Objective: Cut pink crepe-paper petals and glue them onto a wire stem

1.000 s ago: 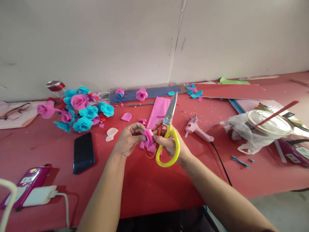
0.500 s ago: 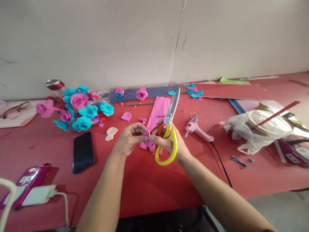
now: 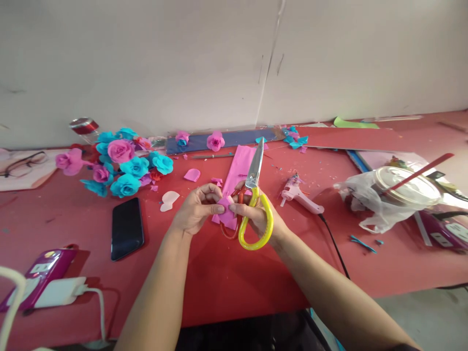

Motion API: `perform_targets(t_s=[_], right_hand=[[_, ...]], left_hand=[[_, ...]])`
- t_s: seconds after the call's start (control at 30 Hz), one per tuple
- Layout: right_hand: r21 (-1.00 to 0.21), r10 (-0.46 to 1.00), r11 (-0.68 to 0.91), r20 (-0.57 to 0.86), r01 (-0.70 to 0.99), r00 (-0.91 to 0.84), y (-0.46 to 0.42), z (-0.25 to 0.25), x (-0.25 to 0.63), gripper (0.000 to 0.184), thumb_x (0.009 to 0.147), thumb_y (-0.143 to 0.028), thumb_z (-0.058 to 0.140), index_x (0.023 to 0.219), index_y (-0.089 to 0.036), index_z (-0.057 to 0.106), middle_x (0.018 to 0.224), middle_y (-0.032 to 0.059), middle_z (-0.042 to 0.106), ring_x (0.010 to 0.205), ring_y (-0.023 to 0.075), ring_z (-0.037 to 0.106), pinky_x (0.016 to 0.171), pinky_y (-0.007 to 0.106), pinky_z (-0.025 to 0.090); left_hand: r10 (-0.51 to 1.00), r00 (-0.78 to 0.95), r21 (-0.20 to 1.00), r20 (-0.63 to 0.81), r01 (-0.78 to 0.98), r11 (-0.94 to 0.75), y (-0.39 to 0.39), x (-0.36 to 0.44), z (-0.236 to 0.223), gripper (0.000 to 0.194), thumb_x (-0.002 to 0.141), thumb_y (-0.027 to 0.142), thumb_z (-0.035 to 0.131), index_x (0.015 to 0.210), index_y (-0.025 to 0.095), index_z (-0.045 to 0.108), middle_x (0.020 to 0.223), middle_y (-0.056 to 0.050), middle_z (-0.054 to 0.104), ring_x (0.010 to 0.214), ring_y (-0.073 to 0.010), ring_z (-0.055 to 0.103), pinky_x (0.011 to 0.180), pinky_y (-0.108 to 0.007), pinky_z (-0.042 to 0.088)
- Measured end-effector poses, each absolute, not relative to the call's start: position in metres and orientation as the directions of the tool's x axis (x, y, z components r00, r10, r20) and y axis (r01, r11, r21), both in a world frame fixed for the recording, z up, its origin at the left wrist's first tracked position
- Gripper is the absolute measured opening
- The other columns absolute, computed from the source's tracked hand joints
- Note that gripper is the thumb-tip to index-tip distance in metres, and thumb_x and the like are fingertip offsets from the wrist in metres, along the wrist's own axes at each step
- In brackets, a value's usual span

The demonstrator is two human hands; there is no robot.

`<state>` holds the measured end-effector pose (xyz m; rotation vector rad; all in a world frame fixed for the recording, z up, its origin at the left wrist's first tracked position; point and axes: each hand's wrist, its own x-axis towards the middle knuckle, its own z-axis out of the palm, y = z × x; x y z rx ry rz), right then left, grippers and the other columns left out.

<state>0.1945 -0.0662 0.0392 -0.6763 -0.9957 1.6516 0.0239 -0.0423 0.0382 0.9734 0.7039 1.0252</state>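
Note:
Between both hands is a small pink paper piece [image 3: 225, 203], its edges pinched by thumbs and fingers. My left hand [image 3: 197, 208] is closed on its left edge. My right hand [image 3: 259, 210] grips the right edge and also carries scissors [image 3: 255, 168], whose yellow handle loop hangs below the palm and whose blades point up and away. A long pink paper strip [image 3: 239, 163] lies on the table just behind the fingers. More pink paper shows under the hands, partly hidden by them. Pink petal-shaped cutouts [image 3: 192, 175] lie to the left.
Blue and pink paper flowers [image 3: 124, 165] stand bunched at left, behind a phone [image 3: 126, 229]. A pink glue gun [image 3: 300, 196] with a black cord rests right of my hands. Farther right is a lidded bowl [image 3: 407, 185] in a plastic bag. Power strips [image 3: 44, 273] occupy the left side.
The pink paper piece has turned from nearly edge-on to showing its flat face. The scissors have swung slightly, their blade tips moving left. Both hands keep their grip.

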Motion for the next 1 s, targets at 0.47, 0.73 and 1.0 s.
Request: perform_targets(t_s=[0.47, 0.73, 1.0], right_hand=[[-0.873, 0.97, -0.093, 0.028, -0.479, -0.241, -0.067, 0.047, 0.193, 0.035, 0.07, -0.022, 0.073, 0.095, -0.023, 0.048, 0.067, -0.0048, 0.063, 0.059, 0.0129, 0.058, 0.062, 0.029, 0.048], [-0.911, 0.996, -0.002, 0.035, -0.413, -0.083, -0.067, 0.04, 0.192, 0.032, 0.074, -0.022, 0.07, 0.098, -0.023, 0.048, 0.068, -0.0052, 0.062, 0.059, 0.0122, 0.059, 0.057, 0.026, 0.048], [-0.919, 0.997, 0.017, -0.016, -0.394, 0.08, -0.064, 0.043, 0.189, 0.039, 0.067, -0.024, 0.074, 0.096, -0.023, 0.047, 0.068, -0.0058, 0.059, 0.06, 0.0124, 0.058, 0.057, 0.027, 0.047]], left_hand=[[0.945, 0.325, 0.919, -0.023, -0.366, 0.148, -0.042, 0.023, 0.041, 0.028, 0.057, 0.01, 0.082, 0.078, 0.017, 0.065, 0.064, 0.002, 0.067, 0.057, -0.0091, 0.059, 0.055, -0.019, 0.045], [0.967, 0.213, 0.945, -0.141, -0.263, 0.196, -0.041, 0.022, 0.037, 0.029, 0.052, 0.018, 0.085, 0.079, 0.017, 0.074, 0.076, -0.002, 0.071, 0.068, -0.0121, 0.062, 0.067, -0.024, 0.047], [0.93, -0.279, 0.952, -0.24, -0.255, 0.169, -0.026, -0.002, 0.023, 0.029, 0.052, 0.026, 0.08, 0.076, 0.016, 0.067, 0.074, -0.002, 0.069, 0.067, -0.0106, 0.062, 0.061, -0.02, 0.046]])
